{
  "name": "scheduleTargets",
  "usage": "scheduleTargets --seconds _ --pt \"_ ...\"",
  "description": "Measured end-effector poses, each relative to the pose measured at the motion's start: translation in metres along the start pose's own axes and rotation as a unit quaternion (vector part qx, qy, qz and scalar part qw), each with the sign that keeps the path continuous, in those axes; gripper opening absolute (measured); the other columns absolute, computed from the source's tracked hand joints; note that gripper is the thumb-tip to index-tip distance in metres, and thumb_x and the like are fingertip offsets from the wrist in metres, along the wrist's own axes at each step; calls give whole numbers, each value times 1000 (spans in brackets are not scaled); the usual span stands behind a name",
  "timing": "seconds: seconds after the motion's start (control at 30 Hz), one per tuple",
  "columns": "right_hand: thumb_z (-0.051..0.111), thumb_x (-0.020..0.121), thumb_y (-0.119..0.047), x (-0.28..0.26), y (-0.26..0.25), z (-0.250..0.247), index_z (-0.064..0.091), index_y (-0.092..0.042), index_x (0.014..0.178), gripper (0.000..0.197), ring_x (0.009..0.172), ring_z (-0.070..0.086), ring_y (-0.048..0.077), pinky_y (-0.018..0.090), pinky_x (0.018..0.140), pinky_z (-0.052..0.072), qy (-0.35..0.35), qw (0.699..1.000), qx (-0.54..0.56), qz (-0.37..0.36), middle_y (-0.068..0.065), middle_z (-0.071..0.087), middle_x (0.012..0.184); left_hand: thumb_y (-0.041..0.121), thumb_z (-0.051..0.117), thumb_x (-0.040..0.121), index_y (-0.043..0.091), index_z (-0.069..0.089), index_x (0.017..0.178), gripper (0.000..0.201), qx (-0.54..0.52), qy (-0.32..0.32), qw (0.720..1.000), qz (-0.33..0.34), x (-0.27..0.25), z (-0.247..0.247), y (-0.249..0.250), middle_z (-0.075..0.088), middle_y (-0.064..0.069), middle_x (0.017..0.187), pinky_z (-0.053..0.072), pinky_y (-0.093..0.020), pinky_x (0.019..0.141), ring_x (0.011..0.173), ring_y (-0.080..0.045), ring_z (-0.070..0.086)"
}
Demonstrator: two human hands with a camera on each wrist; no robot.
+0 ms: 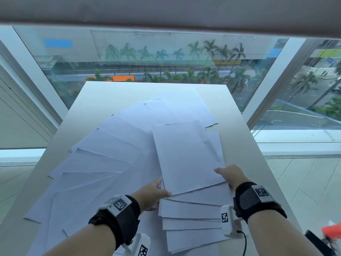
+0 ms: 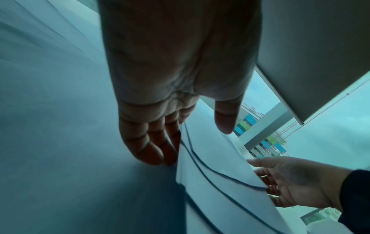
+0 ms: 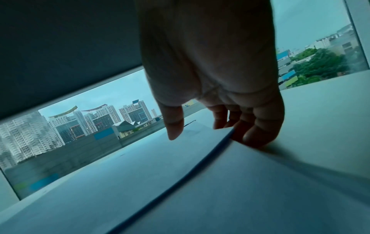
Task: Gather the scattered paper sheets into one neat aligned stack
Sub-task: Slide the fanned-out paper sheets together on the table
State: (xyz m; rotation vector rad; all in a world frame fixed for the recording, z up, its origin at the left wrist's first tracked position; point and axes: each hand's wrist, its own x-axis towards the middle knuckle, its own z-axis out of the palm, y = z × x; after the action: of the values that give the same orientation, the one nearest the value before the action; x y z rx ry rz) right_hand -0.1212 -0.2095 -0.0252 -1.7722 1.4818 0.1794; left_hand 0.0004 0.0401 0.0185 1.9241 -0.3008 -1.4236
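Many white paper sheets (image 1: 103, 159) lie fanned out over the white table (image 1: 110, 97). Both hands hold a small stack of sheets (image 1: 186, 156) at centre right, its near end lifted above several loosely overlapped sheets (image 1: 191, 218). My left hand (image 1: 162, 189) holds the stack's near left corner; in the left wrist view the left hand (image 2: 192, 145) has its fingers at the sheet edges and its thumb above. At the near right corner my right hand (image 1: 224, 175) pinches it; the right wrist view shows that hand (image 3: 210, 134) with thumb on top and fingers curled under the edge.
The table's far edge (image 1: 155, 82) meets a large window. Its right edge (image 1: 265, 163) drops to a tiled floor. An orange and black object (image 1: 330, 231) sits at the near right. A strip of bare table (image 1: 234, 111) shows to the right of the sheets.
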Motion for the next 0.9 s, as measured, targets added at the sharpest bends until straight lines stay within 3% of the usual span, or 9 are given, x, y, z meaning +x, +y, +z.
scheduleTargets --seconds 0.07,0.17,0.2,0.3,0.47,0.57,0.63,0.77,0.9 --pt "60 83 -19 -1 3 2 54 -5 79 15 81 51 26 28 70 39 11 1000 -3 3 12 53 86 13 50 93 21 21 147 62 10 -4 1000 1 -3 -2 1 55 5 90 38 -14 52 73 -10 53" --pt "57 84 -12 -7 9 4 38 -17 57 34 67 46 23 27 63 38 48 999 8 -10 7 48 71 11 48 94 16 16 149 64 24 -12 1000 5 -5 -5 3 47 -13 142 40 -8 54 122 -25 53" --pt "56 83 -9 -9 12 5 33 -16 55 37 59 40 22 28 58 33 72 997 6 -16 5 41 63 14 49 94 15 14 150 66 32 -10 999 5 -3 -6 1 42 -15 145 40 -9 57 123 -26 51" --pt "55 83 -8 -22 26 5 36 -13 59 31 60 39 23 28 55 29 113 994 -2 -7 5 38 60 19 50 93 16 17 150 66 39 4 999 9 3 -9 -6 50 -10 123 37 -16 61 94 -18 51" --pt "53 84 -8 -36 54 1 40 -13 61 26 75 48 27 27 66 33 135 991 -23 -7 8 49 71 16 51 92 10 31 144 56 32 44 998 23 2 -18 -15 51 -7 120 45 -23 67 86 -14 55" --pt "50 85 -5 -44 64 -6 38 -13 62 27 76 46 27 28 65 31 131 990 -46 -6 8 47 70 11 54 89 5 41 138 51 19 100 994 29 2 -31 -20 53 -16 109 44 -44 99 105 -34 55" --pt "49 84 -2 -47 69 -12 37 -12 61 27 73 45 27 29 58 31 126 990 -65 -1 6 44 65 14 59 85 5 46 133 50 14 141 989 34 0 -44 -25 53 -15 116 40 -43 103 103 -28 52" --pt "48 82 1 -54 73 -20 39 -13 59 29 73 47 26 27 55 30 110 989 -97 5 3 44 61 33 55 64 12 50 132 71 114 249 961 36 -3 -73 -40 46 -16 140 35 -43 108 128 -31 43" --pt "50 79 1 -58 65 -18 45 -11 60 23 77 46 28 25 67 35 82 991 -99 24 4 45 65 46 42 57 21 25 146 94 276 236 931 -49 -6 -90 -62 13 -13 157 12 -43 116 146 -31 8"
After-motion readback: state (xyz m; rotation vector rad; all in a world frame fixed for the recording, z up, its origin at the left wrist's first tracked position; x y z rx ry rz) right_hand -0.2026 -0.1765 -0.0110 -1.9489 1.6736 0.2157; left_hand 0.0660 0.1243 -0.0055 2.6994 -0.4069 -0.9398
